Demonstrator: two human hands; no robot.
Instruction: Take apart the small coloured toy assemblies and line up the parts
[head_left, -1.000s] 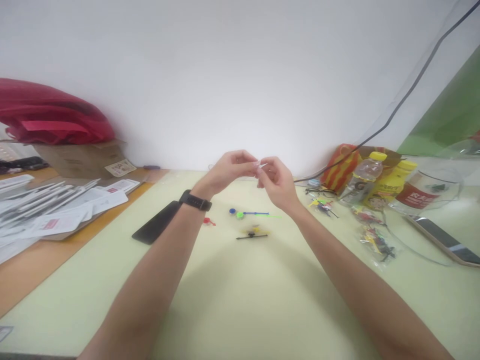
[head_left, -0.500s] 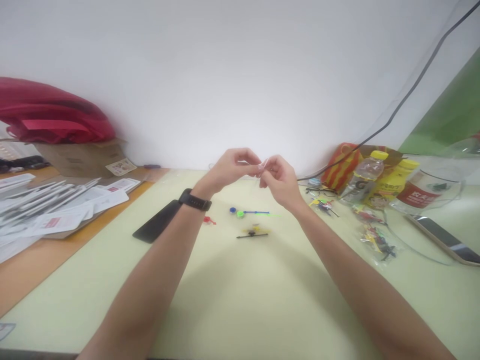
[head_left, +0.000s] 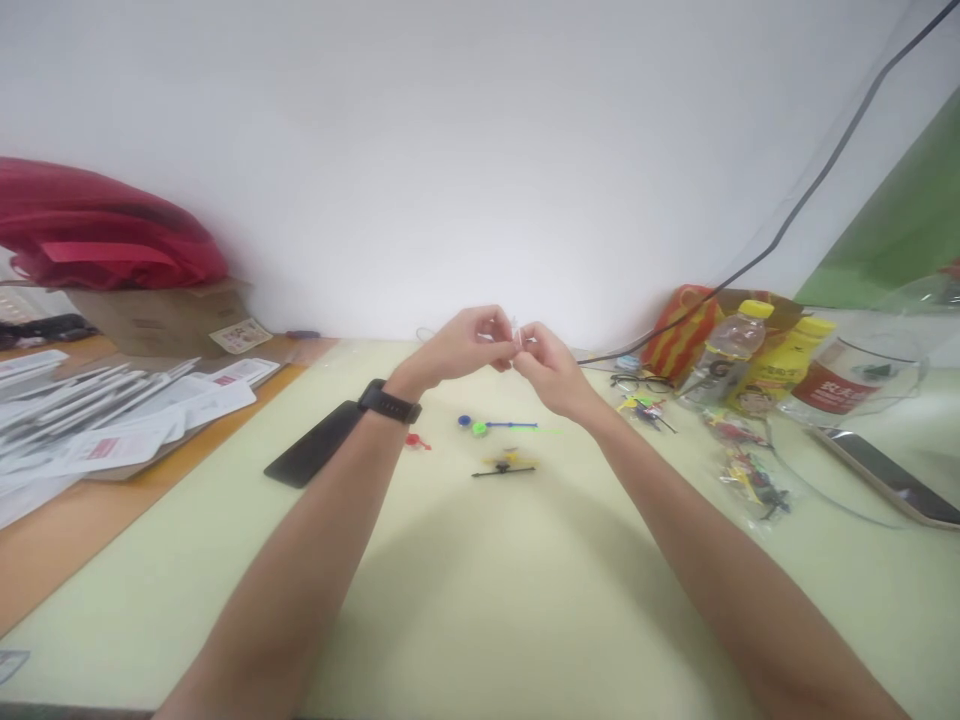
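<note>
My left hand [head_left: 474, 340] and my right hand [head_left: 550, 366] meet above the far part of the table, fingertips pinched together. Between them is a small clear plastic piece [head_left: 516, 334], mostly covered by the fingers; its exact kind cannot be made out. On the table below lie a blue plastic part [head_left: 512, 426] with a long stem, a round blue piece [head_left: 464, 421] and a round green piece [head_left: 478, 430]. Nearer to me rests a yellow part [head_left: 510, 457] beside a thin black rod [head_left: 502, 472]. A small red part [head_left: 417, 442] shows by my left wrist.
A black phone-like slab [head_left: 313, 446] lies beside my left forearm. To the right stand bottles [head_left: 731, 345], with bagged colourful parts [head_left: 754, 480], glasses [head_left: 641, 382] and a phone [head_left: 889, 475]. Left are stacked white packets [head_left: 112, 430] and a cardboard box [head_left: 161, 320].
My right hand has shifted slightly left and down, closer to my left hand. The clear piece between the fingers has turned and moved a little left. The parts on the table stay put.
</note>
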